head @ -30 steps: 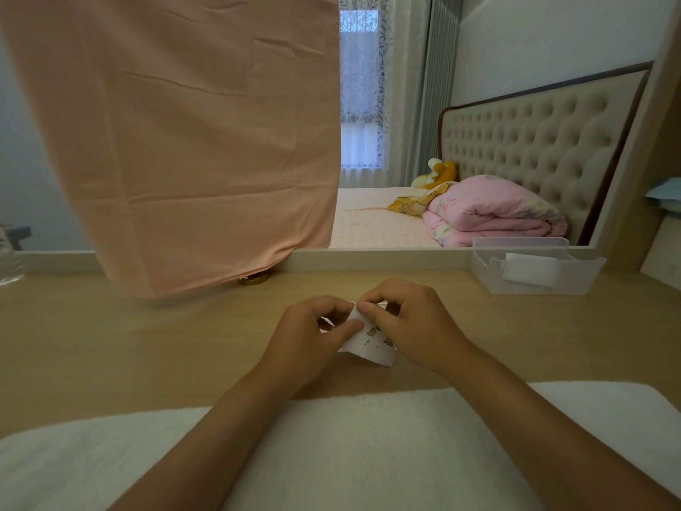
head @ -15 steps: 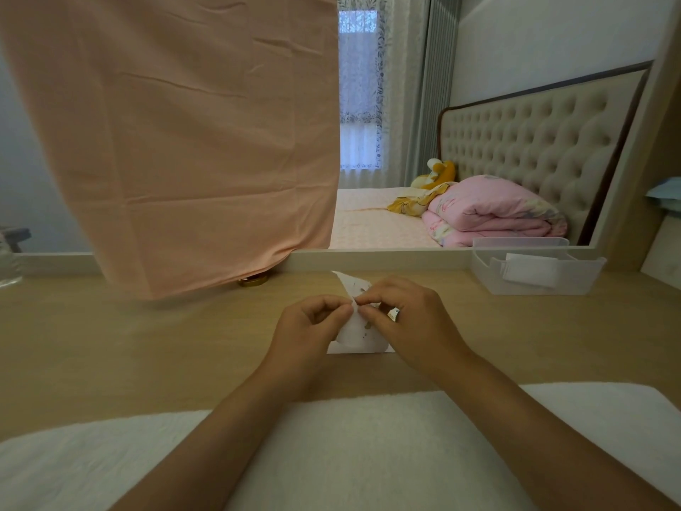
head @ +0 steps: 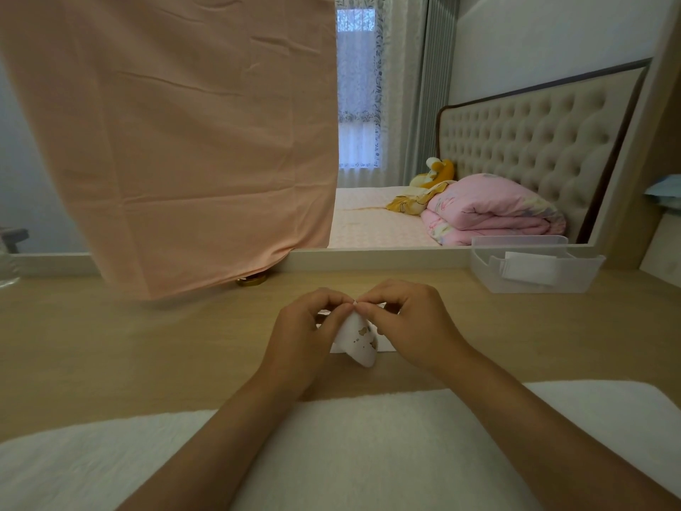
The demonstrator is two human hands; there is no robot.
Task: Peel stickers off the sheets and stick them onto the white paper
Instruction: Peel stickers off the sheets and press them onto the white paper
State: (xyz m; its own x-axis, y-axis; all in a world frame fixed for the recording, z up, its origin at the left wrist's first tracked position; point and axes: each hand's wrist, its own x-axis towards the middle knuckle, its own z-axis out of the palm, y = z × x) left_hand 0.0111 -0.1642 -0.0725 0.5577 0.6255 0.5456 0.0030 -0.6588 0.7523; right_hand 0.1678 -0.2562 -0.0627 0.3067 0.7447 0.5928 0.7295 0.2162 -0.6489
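A small white sticker sheet (head: pixel 359 343) with brown stickers hangs bent between my two hands above the wooden desk. My left hand (head: pixel 306 335) pinches its top edge with thumb and forefinger. My right hand (head: pixel 412 326) pinches the same top edge from the right, fingertips almost touching the left ones. A flat white paper (head: pixel 383 346) lies on the desk under the hands, mostly hidden by them and the sheet.
A white fluffy towel (head: pixel 368 448) covers the desk's near edge under my forearms. A clear plastic tray (head: pixel 534 267) with white paper stands at the back right. A pink cloth (head: pixel 177 142) hangs over the mirror at the back left, a gold lid (head: pixel 252 280) below it.
The sticker sheet has turned and now hangs downward from my fingertips, where it stuck up behind them half a second ago. Both hands stay close together at the same spot.
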